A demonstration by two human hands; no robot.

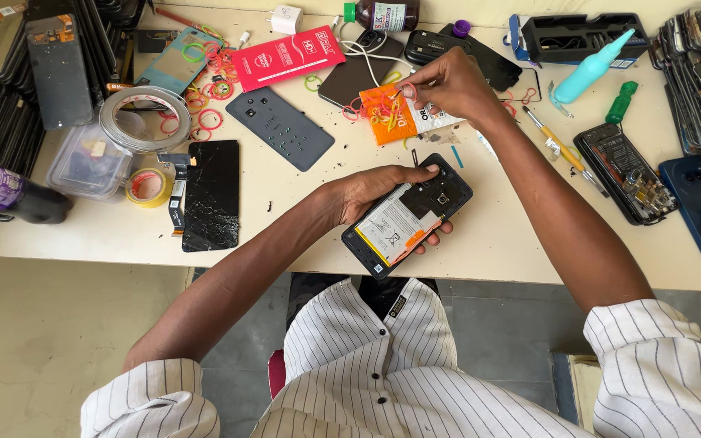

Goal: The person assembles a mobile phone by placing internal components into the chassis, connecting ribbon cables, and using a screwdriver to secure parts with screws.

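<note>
My left hand (371,191) grips an opened phone (407,215) with its back cover off, so the white battery and the circuit board show. It hangs just over the table's front edge. My right hand (448,85) reaches further back to an orange packet (395,113) covered with coloured rubber bands. Its fingertips pinch a rubber band (408,91) above that packet.
On the white table (488,235) lie a cracked black screen (212,193), a grey back cover (279,127), tape rolls (146,119), a red packet (288,55), a teal squeeze bottle (594,67), a green screwdriver (620,102) and another opened phone (624,172). Stacks of phone screens stand at both back corners.
</note>
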